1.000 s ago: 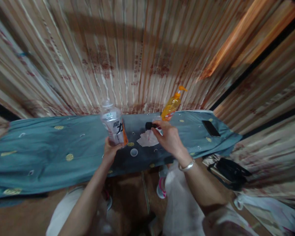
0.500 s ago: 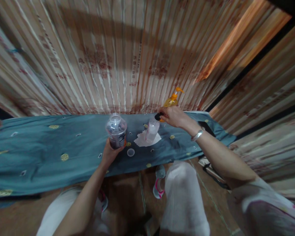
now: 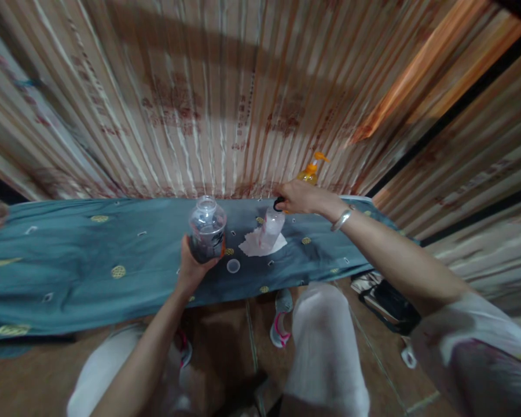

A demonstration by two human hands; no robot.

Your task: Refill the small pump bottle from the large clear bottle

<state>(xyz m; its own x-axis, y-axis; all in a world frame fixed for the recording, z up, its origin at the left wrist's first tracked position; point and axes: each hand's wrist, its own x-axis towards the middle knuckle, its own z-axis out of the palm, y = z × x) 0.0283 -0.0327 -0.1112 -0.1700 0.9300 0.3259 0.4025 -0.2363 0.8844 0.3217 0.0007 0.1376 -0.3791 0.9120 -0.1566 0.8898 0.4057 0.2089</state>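
Note:
My left hand (image 3: pixel 191 263) is wrapped round the lower left side of a clear plastic cup (image 3: pixel 208 231) with a domed lid, upright on the cloth. In my right hand (image 3: pixel 297 196) the fingers pinch a small black cap (image 3: pixel 278 202), right at the top of a clear bottle (image 3: pixel 271 227). Whether the cap touches the bottle's mouth I cannot tell. The bottle stands slightly tilted in view on a crumpled white tissue (image 3: pixel 249 243). Between cup and tissue lies a small round translucent lid (image 3: pixel 233 266).
A yellow pump bottle (image 3: pixel 309 174) stands behind my right hand, partly covered by it. The narrow table has a blue-green patterned cloth (image 3: pixel 147 249). Pleated curtains (image 3: pixel 178 104) hang behind it. A dark bag (image 3: pixel 391 304) sits on the floor at right.
My right hand has shifted slightly left with the black cap, closer over the bottle's top. The left hand still grips the cup, and the whole view has shifted a little.

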